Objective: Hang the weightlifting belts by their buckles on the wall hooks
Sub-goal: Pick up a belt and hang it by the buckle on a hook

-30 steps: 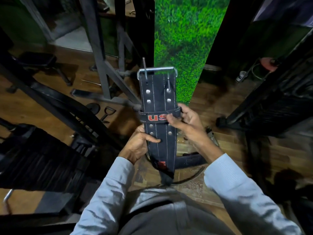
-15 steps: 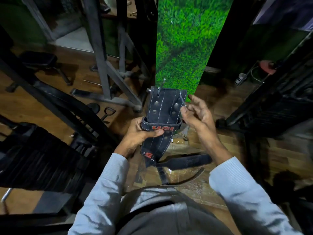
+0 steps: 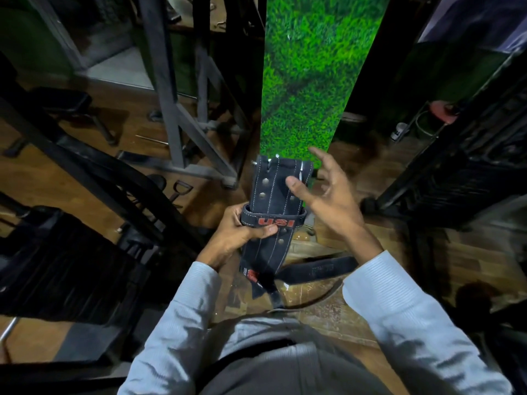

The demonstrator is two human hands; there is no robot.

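— What have your fingers got hold of?

— My left hand (image 3: 236, 238) is wrapped around the belt (image 3: 273, 212), just at the loop (image 3: 273, 220) with the red letters "USI". The thumb lies across the front under that loop, and the other fingers curl round the back, out of sight.

— And the other one?

— My right hand (image 3: 328, 201) is loose, fingers (image 3: 296, 186) spread and bent. The thumb tip is in front of the upper part of the belt; I cannot tell whether it touches. The rest of the hand is off to the right of the strap.

— How does the belt sit?

— Upright in front of me, leaning a little away. It is dark, with pale stitching in lines and round rivets. The buckle (image 3: 268, 162) is at the top end, only a bit of metal showing over the edge. The lower end hangs down below my left hand toward my lap, with a red tag near the tip.

— Anything around it?

— A second belt (image 3: 319, 270) lies flat on the wooden floor (image 3: 313, 317), below my right wrist. Behind the held belt stands a tall panel (image 3: 310, 81) covered in green fake grass. To the left are grey metal frame posts (image 3: 162, 81) and dark gym gear. My pale blue sleeves (image 3: 399, 309) frame the bottom.
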